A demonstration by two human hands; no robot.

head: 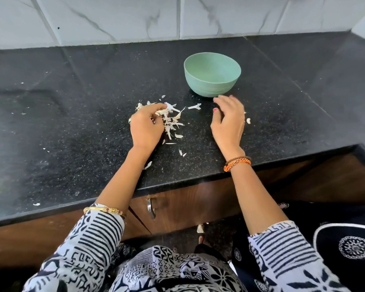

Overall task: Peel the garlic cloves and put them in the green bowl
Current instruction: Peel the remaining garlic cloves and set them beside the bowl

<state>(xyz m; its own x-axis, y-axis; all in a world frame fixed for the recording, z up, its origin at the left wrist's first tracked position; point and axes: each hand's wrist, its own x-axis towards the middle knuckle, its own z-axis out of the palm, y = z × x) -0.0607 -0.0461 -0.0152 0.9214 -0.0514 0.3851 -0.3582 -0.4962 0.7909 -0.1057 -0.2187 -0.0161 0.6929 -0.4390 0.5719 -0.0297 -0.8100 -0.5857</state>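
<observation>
A pale green bowl (212,76) stands on the black counter (72,123); its inside looks empty from here. A heap of papery garlic skins (173,119) lies left of centre. My left hand (147,125) rests on that heap with curled fingers gathering skins; whether a clove is among them is hidden. My right hand (229,121) hovers just in front of the bowl, fingers loosely bent, holding nothing visible. A small pale piece (248,120), a clove or a skin, lies just right of my right hand.
Stray skin flakes (182,153) dot the counter toward its front edge. A marble-tiled wall (177,17) backs the counter. Below the edge are wooden cabinet doors with a metal handle (151,208), and one garlic scrap (200,228) lies on the floor.
</observation>
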